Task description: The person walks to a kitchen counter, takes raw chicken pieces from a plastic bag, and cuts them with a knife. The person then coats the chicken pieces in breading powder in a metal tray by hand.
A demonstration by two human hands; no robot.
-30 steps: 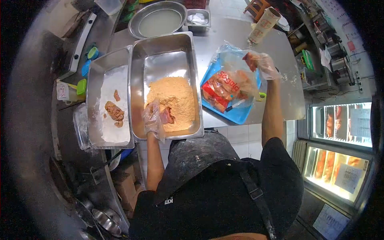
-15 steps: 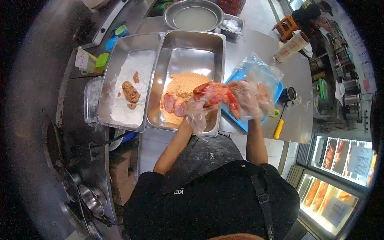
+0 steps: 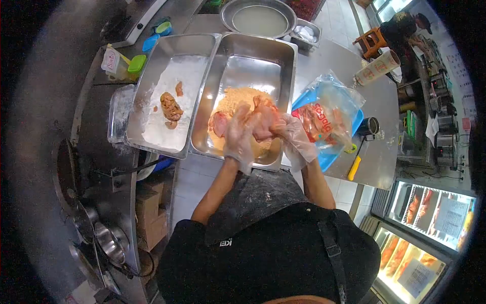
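- While holding raw meat (image 3: 266, 117) over orange crumb (image 3: 234, 96) in a deep pan (image 3: 250, 73), gripping it from both sides.
- With fingers of the gloved left hand (image 3: 238, 134) bent nearly closed, clasping its left edge; with those of the gloved right hand (image 3: 296, 136), likewise, its right.
- See a pink piece (image 3: 219, 123) in the crumb, beside the left hand.
- Further left, see tan lumps (image 3: 171, 107) on white powder (image 3: 177, 73).
- Rightward on the bench (image 3: 375, 95), see a plastic bag (image 3: 324, 119) on a blue tray (image 3: 329, 161).

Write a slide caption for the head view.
Gloved left hand and right hand hold raw meat over tan powder in a metal pan.
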